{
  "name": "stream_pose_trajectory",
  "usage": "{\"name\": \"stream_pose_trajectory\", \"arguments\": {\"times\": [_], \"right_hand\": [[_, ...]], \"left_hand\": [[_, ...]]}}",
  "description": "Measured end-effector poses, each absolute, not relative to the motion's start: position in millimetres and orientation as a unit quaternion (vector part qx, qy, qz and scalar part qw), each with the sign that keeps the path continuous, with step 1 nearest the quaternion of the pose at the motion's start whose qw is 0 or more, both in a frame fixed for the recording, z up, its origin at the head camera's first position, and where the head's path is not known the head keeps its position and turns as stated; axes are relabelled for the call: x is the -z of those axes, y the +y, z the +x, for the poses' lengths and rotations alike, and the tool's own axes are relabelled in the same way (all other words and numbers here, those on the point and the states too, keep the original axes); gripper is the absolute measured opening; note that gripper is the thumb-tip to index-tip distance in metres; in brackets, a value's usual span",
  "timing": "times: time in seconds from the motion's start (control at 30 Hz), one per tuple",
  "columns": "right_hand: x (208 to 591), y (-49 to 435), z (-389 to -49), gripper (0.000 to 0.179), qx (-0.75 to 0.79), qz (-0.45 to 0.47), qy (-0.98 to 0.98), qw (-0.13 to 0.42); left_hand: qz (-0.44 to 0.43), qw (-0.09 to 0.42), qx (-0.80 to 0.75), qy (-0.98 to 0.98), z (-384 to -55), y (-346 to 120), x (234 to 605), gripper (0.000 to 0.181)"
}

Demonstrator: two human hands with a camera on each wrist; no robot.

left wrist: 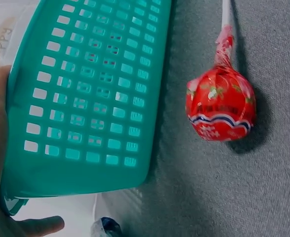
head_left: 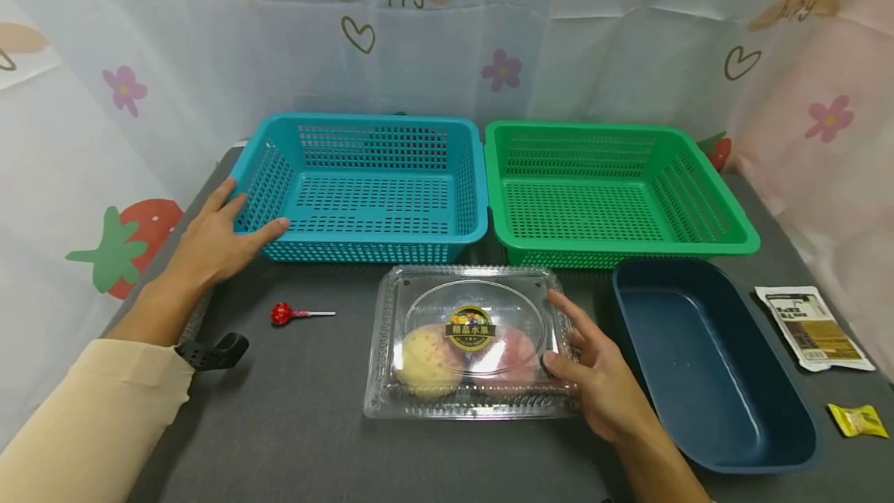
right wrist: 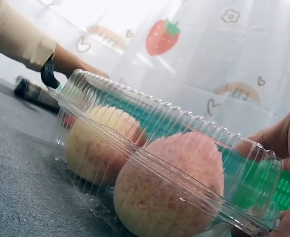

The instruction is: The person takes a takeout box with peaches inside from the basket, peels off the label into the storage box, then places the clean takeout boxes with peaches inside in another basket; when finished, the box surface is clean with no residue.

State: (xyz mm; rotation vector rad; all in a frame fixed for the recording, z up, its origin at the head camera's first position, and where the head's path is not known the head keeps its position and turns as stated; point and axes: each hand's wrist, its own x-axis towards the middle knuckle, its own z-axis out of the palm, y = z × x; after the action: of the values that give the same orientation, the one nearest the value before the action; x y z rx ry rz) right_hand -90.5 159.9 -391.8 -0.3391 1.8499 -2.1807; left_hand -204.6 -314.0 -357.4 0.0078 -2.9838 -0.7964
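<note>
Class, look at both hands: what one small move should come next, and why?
Probably bring the left hand to the left edge of the clear box. The right hand holds its right edge, no hand is at its left, and the left hand is touching the blue basket. With two fruits inside, holding both ends would likely be steadier.

From here I count two baskets, one dark tub, one clear box, two peaches, one lollipop, one flat packet, one yellow sachet.
</note>
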Motion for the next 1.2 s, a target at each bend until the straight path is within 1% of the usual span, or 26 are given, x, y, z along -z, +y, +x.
{"name": "stream_pose_trajectory", "arguments": {"times": [0.17,0.3,0.57,0.83,0.97,1.2], "right_hand": [[393.3,161.3,-90.6,0.072,0.735,-0.122,0.654,0.130],[396.1,162.1,-90.8,0.072,0.722,-0.135,0.666,0.128],[396.7,164.1,-92.0,0.071,0.705,-0.149,0.684,0.115],[397.0,166.2,-93.7,0.070,0.692,-0.154,0.697,0.106],[397.1,166.3,-93.8,0.070,0.692,-0.152,0.698,0.106],[396.0,166.2,-93.7,0.070,0.691,-0.153,0.699,0.106]], "left_hand": [[0.002,0.023,0.266,-0.964,-202.1,-315.9,357.6,0.096],[0.003,0.036,0.265,-0.964,-194.8,-314.8,347.5,0.095],[-0.011,0.109,0.277,-0.955,-165.4,-292.1,310.2,0.087],[-0.066,0.159,0.308,-0.936,-131.3,-264.9,294.7,0.084],[-0.076,0.171,0.323,-0.928,-123.0,-255.6,293.6,0.084],[-0.086,0.170,0.352,-0.917,-111.3,-241.5,298.7,0.086]]}}
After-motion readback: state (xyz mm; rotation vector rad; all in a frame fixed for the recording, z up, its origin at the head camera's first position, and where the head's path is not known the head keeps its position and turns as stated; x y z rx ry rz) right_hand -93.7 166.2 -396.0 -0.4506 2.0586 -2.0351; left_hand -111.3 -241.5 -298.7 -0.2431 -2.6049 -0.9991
